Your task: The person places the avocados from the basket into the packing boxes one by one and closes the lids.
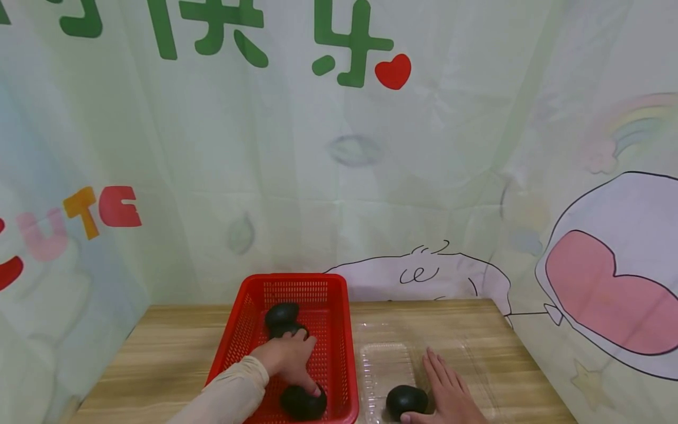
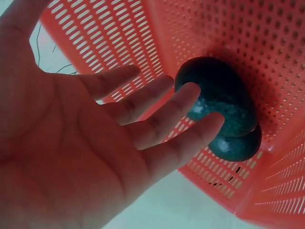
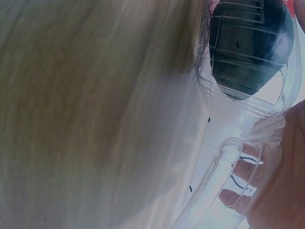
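My left hand (image 1: 288, 356) is inside a red plastic basket (image 1: 349, 359), palm down, with fingers spread toward two dark avocados (image 1: 282, 314) at its far end. The left wrist view shows the palm bare and those avocados (image 2: 217, 90) beyond the fingertips. In the head view my left thumb overlaps another avocado (image 1: 302, 406) at the basket's near end. To the right, a clear plastic clamshell box (image 1: 386, 356) lies opened out, an avocado (image 1: 406, 401) in its left half. My right hand (image 1: 447, 391) lies flat with straight fingers over the other half, its thumb beside that avocado.
Basket and box stand side by side on a wood-grain table (image 1: 175, 347). A printed cloth backdrop (image 1: 318, 206) hangs behind and along both sides of it. The basket's walls rise around the left hand.
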Motion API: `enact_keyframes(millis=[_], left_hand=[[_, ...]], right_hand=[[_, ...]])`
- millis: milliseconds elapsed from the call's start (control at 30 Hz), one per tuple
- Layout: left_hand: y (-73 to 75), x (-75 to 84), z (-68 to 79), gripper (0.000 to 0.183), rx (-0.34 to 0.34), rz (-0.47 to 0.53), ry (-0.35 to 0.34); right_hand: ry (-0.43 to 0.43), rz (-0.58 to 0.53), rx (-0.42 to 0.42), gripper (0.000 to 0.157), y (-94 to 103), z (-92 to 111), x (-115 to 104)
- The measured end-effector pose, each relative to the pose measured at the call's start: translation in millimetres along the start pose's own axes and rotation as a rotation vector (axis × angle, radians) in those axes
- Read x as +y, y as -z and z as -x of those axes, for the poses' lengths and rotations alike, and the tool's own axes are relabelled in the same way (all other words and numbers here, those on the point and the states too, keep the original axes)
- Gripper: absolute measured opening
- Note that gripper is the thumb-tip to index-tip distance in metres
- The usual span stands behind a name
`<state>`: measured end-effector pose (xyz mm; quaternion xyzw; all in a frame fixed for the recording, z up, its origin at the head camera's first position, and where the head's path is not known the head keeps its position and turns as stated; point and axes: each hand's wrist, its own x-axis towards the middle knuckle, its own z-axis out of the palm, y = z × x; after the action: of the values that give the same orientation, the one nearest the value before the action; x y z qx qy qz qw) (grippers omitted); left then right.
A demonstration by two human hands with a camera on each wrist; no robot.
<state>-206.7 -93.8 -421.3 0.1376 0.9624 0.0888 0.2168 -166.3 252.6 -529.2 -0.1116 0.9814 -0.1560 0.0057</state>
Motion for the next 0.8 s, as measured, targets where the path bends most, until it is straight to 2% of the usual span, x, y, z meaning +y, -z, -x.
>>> enact_keyframes(millis=[333,533,700,800], left_hand=[[-17.3,0.3,-6.2,0.091,-0.086,-0.010,0.021],[-22.6,4.4,-9.1,0.088,-0.134,-0.036,0.025],[-29.2,6.2,-9.3,0.057,-0.166,-0.075,-0.030],[-32.4,7.1,-8.4,0.046,-0.191,-0.067,-0.041]], right_hand=[[-0.033,-0.002,-0.055,0.119,2.6,-2,-2],[-0.021,-0.004,-0.055,0.119,1.0,-2,1],[-0.042,-0.006,-0.070,0.119,-1.4,-4,3],[-0.047,-0.007,-0.074,0.120,-1.6,-5,4]])
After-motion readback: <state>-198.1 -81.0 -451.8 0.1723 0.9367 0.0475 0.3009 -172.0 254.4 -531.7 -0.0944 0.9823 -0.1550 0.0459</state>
